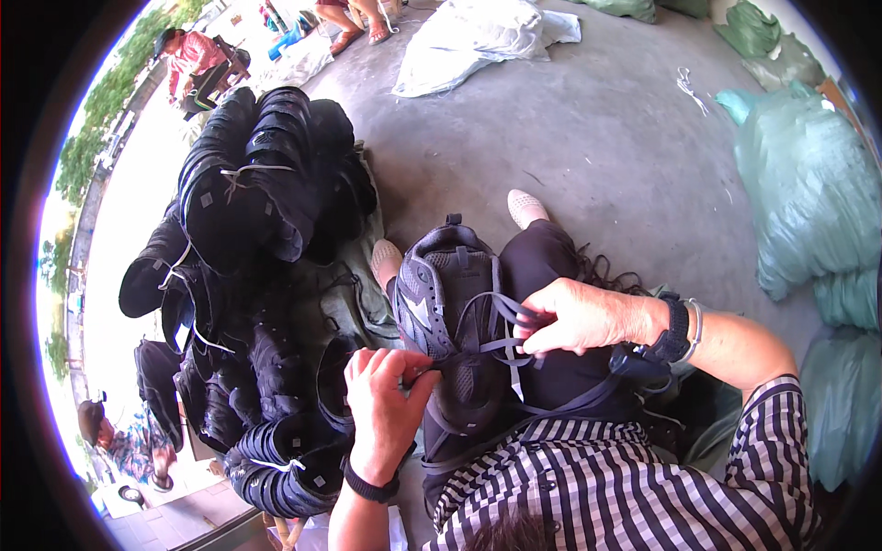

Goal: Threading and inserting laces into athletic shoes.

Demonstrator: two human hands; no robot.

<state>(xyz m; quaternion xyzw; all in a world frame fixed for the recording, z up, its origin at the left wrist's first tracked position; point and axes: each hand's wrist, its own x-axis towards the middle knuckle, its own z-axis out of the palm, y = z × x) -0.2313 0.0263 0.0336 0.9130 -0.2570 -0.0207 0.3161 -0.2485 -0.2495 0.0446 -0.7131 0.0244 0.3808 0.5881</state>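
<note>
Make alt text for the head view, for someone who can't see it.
A person's right hand holds the lace of a dark gray shoe on their lap while the left hand pinches over its front. Black pieces tied with white string are piled at left; green sacks stand at right.

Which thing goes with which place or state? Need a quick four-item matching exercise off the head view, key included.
Column 1
1. Left hand
2. Green bags
3. Right hand
4. Black pieces

Column 2
A. Stacked in bundles on the left of the picture
B. Holding laces out to the right of the grey shoe
C. Bulky, along the right edge of the picture
D. Pinching at the lacing, above a wrist with one dark band

Pairs: 1-D; 2-C; 3-B; 4-A
</note>
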